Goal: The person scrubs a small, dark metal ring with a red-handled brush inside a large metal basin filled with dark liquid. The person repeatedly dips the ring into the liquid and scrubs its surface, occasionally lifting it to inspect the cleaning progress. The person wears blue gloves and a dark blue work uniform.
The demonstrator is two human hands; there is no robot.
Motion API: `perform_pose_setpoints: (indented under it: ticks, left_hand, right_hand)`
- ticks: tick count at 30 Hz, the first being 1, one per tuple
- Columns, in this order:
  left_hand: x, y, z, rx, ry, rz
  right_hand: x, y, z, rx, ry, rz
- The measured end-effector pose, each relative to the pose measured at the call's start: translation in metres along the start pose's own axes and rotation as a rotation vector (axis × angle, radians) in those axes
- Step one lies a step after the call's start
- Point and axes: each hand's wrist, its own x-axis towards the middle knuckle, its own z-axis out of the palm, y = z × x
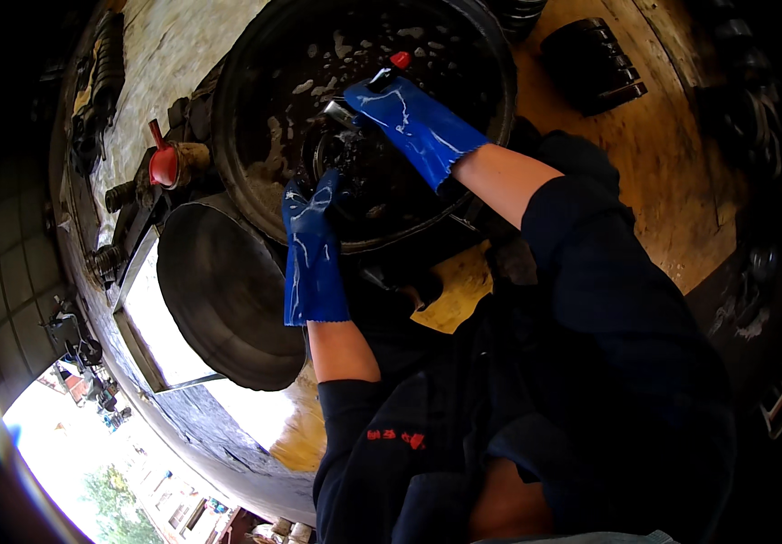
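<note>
The wearer's dark jacket [626, 299] takes up the most room, its sleeves pushed back above long blue gloves. Next in size, beyond it, stands a wide black basin [508, 82] of dark liquid with pale suds; with twelve directly away from the person, a deep dark pan [228, 295] leans at the basin's seven o'clock. Both gloved hands reach inside the basin's rim: the right hand [395, 109] comes in from four o'clock, the left hand [309, 213] from about six. A stack of dark ribbed parts [593, 68] lies on the boards between two and three, and a red ladle [164, 166] sits at roughly half past eight. Near the middle of the basin, between the gloves, is a dark round piece [315, 159], partly hidden by shadow and wet glare. It lies at one o'clock from the left hand, whose tips look just beside its lower edge, and at eight from the right; the left appears the nearer. That left thumb and fingers stand apart in a V, though whether they pinch the edge cannot be told. The right fingers are curled round a red-tipped tool [382, 78], with a shiny metal piece [340, 112] at nine o'clock from that hand (whether the two join under the glove is hidden); if they do, the long axis runs roughly from one to seven, its metal end toward the round piece. Smallest is the red tip [400, 60], at twelve o'clock above the right glove.
</note>
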Motion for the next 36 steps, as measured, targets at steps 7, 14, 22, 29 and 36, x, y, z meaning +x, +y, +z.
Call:
perform_pose_setpoints:
  ticks: [7,14,22,29,36]
  left_hand:
    - [0.017,-0.002,-0.005,0.02,0.054,0.045]
    - [0.018,0.006,0.008,0.123,-0.029,0.054]
    - [0.025,-0.005,-0.021,0.058,0.01,0.07]
    - [0.028,-0.007,-0.023,0.095,0.03,0.062]
    - [0.027,-0.004,-0.019,0.101,-0.033,0.107]
  right_hand:
    - [-0.009,0.02,-0.027,-0.537,0.202,-0.056]
    - [0.014,0.019,-0.02,-0.553,0.014,-0.076]
    - [-0.023,-0.042,-0.007,-0.663,0.041,-0.038]
    - [-0.01,-0.037,-0.006,-0.755,0.155,0.052]
    - [-0.012,-0.038,-0.006,-0.646,0.005,-0.026]
